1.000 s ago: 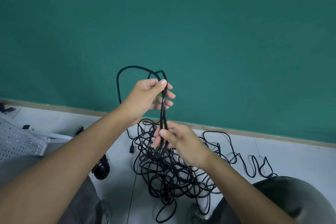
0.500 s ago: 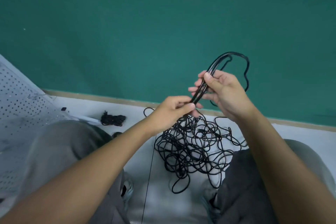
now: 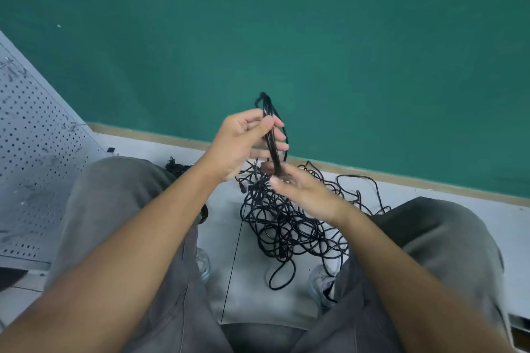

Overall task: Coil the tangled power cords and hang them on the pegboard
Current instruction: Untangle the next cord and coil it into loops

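From the head camera, the left hand [image 3: 240, 144] grips a small bundle of black cord loops [image 3: 271, 135]. The right hand [image 3: 301, 190] pinches its bottom end, above the tangled black cord pile [image 3: 289, 223] on the floor. Coiling is under way; next, pull more cord up into another loop. The grey metal pegboard [image 3: 37, 152] leans at left.

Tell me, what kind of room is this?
Probably a workroom or storeroom. A grey pegboard leans by a plain green wall, and a tangled pile of black cords lies on the pale floor.
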{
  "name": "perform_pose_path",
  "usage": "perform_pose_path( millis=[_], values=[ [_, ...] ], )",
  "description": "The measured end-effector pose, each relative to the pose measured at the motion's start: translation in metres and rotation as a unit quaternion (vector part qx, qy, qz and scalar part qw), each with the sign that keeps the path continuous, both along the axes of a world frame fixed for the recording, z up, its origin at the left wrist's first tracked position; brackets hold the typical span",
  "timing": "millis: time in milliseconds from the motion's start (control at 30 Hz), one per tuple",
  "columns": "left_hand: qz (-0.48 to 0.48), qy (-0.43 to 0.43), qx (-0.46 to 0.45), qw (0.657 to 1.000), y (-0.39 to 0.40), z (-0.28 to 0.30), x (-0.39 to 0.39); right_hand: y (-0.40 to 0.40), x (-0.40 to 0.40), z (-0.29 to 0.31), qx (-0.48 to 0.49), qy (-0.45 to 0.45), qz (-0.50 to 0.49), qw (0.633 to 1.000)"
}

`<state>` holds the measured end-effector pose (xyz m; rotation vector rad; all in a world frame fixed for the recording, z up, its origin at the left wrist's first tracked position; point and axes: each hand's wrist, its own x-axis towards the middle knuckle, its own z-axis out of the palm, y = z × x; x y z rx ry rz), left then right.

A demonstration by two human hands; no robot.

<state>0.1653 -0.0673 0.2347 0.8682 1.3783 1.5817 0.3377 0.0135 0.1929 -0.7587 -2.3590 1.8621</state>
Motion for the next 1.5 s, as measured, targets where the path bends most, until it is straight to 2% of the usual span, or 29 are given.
perform_pose_path(
  millis=[167,267,333,400,500,567,733,867,1067,1133,1233,1333,1500],
  values=[
    [0.048,-0.023,-0.008,0.999,0.003,-0.013,-0.019,-0.004,-0.022,-0.02,0.054,0.023,-0.085,0.995],
    [0.069,-0.038,-0.032,0.996,0.009,-0.023,-0.027,-0.002,-0.025,-0.013,0.053,0.035,-0.119,0.991],
    [0.044,-0.012,-0.052,0.998,0.012,-0.029,-0.028,0.006,-0.024,-0.003,0.053,0.068,-0.145,0.986],
    [-0.022,0.042,-0.082,0.995,0.013,-0.037,-0.02,0.018,-0.02,0.01,0.04,0.106,-0.172,0.979],
    [-0.127,0.109,-0.138,0.976,0.015,-0.051,0.002,0.037,-0.01,0.026,-0.008,0.153,-0.206,0.966],
    [-0.168,0.129,-0.134,0.968,0.019,-0.057,0.015,0.048,-0.003,0.032,-0.043,0.169,-0.22,0.96],
    [-0.117,0.144,-0.078,0.98,0.031,-0.068,0.023,0.057,0.007,0.025,-0.1,0.185,-0.242,0.947],
    [-0.112,0.141,-0.079,0.98,0.031,-0.058,0.018,0.064,0.02,0.014,-0.096,0.16,-0.197,0.962],
    [-0.086,0.02,-0.025,0.996,0.027,-0.029,0.009,0.044,0.017,-0.002,-0.106,0.056,-0.029,0.992],
    [-0.073,-0.019,-0.015,0.997,0.027,-0.024,0.007,0.024,0.004,-0.013,-0.074,0.018,0.013,0.997],
    [-0.056,-0.046,-0.009,0.997,0.028,-0.022,0.0,0.005,-0.015,-0.025,0.003,0.009,-0.011,1.0],
    [-0.031,-0.047,-0.022,0.998,0.026,-0.026,-0.007,0.003,-0.023,-0.027,0.019,0.006,-0.061,0.998],
    [0.001,-0.011,-0.035,0.999,0.03,-0.033,-0.006,0.006,-0.021,-0.013,0.072,0.012,-0.033,0.997]
  ],
)
